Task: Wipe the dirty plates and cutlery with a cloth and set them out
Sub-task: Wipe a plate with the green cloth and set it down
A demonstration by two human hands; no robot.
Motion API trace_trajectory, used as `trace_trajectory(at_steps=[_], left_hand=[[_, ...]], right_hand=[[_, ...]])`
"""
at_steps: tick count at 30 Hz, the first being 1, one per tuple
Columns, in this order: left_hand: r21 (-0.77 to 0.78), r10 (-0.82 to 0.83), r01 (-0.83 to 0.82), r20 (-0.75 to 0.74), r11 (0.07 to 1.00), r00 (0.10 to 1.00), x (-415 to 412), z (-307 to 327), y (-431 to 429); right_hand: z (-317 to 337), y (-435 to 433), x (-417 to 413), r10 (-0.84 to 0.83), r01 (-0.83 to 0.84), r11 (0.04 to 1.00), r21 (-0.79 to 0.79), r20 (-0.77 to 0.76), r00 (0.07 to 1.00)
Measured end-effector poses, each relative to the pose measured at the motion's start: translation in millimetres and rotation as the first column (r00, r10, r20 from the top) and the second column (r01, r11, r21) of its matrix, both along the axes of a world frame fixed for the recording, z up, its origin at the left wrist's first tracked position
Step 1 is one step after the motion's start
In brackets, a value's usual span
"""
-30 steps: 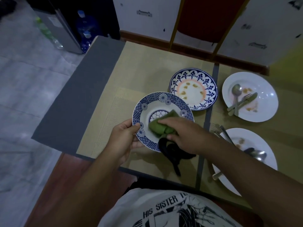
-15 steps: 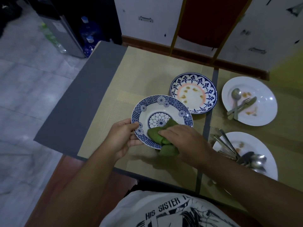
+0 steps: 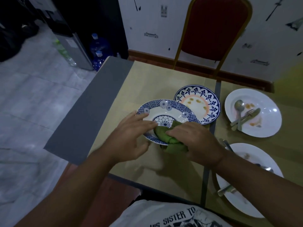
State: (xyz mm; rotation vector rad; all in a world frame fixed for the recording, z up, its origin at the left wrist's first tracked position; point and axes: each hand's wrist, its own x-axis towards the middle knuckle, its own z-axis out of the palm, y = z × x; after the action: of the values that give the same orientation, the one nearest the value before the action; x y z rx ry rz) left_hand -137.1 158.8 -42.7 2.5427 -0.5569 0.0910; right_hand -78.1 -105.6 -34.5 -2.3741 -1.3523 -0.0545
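Note:
A blue-and-white patterned plate (image 3: 165,110) is lifted and tilted over the table's middle. My left hand (image 3: 131,136) holds its near left rim, thumb below and fingers lying across the inside. My right hand (image 3: 195,141) grips a folded green cloth (image 3: 165,133) against the plate's near right rim. Behind it lies a second blue-rimmed plate (image 3: 199,104) with orange food stains. A white plate (image 3: 265,115) at the right carries a spoon, fork and knife (image 3: 244,115). A nearer white plate (image 3: 242,182) also holds cutlery, partly hidden by my right arm.
Beige placemats (image 3: 157,79) cover the table, with a grey mat (image 3: 91,108) along its left side. A red chair with a gold frame (image 3: 214,28) stands at the far edge. Blue water bottles (image 3: 98,48) sit on the floor at the back left.
The plate has risen and tilted. My left fingers moved from its rim onto the inside. The cloth and my right hand slid toward the near right rim.

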Motion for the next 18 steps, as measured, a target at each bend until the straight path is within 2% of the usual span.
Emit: trace_trajectory(at_steps=[2,6,8,10,11,12,14,16,18], left_hand=[[0.083,-0.05,0.043,0.078,0.996,0.996,7.4,-3.6,-4.8],[0.11,-0.104,0.087,0.154,0.99,0.983,16.7,-6.1,-1.8],[0.054,-0.061,0.056,0.096,0.997,0.993,14.6,-8.3,-0.4],[-0.141,0.097,-0.108,-0.084,0.984,0.992,8.4,-10.7,-2.7],[-0.284,0.177,-0.243,-0.239,0.927,0.955,4.8,-11.2,-5.1],[-0.407,0.224,-0.388,-0.394,0.827,0.891,1.7,-11.7,-7.8],[-0.537,0.212,-0.607,-0.621,0.586,0.754,-2.2,-10.5,-14.5],[-0.588,0.114,-0.707,-0.732,0.394,0.672,-4.0,-9.5,-23.4],[-0.588,-0.004,-0.771,-0.796,0.247,0.606,-4.9,-8.2,-34.1]], right_hand=[[0.4,-0.8,1.3,0.003,-0.003,1.0,0.011,-0.01,1.0],[7.7,-5.8,10.1,0.026,-0.025,0.999,0.045,-0.037,0.999],[16.9,-12.1,16.4,0.019,-0.013,0.995,0.101,-0.063,0.998],[28.3,-21.0,20.6,-0.059,0.075,0.973,0.218,-0.077,0.995],[34.2,-25.2,21.0,-0.125,0.148,0.948,0.281,-0.101,0.987],[38.9,-28.5,20.3,-0.196,0.232,0.915,0.329,-0.139,0.971],[44.9,-31.3,17.0,-0.309,0.376,0.855,0.358,-0.23,0.923],[45.4,-27.0,10.3,-0.369,0.438,0.841,0.317,-0.256,0.893],[39.4,-18.3,-0.9,-0.333,0.378,0.89,0.254,-0.203,0.921]])
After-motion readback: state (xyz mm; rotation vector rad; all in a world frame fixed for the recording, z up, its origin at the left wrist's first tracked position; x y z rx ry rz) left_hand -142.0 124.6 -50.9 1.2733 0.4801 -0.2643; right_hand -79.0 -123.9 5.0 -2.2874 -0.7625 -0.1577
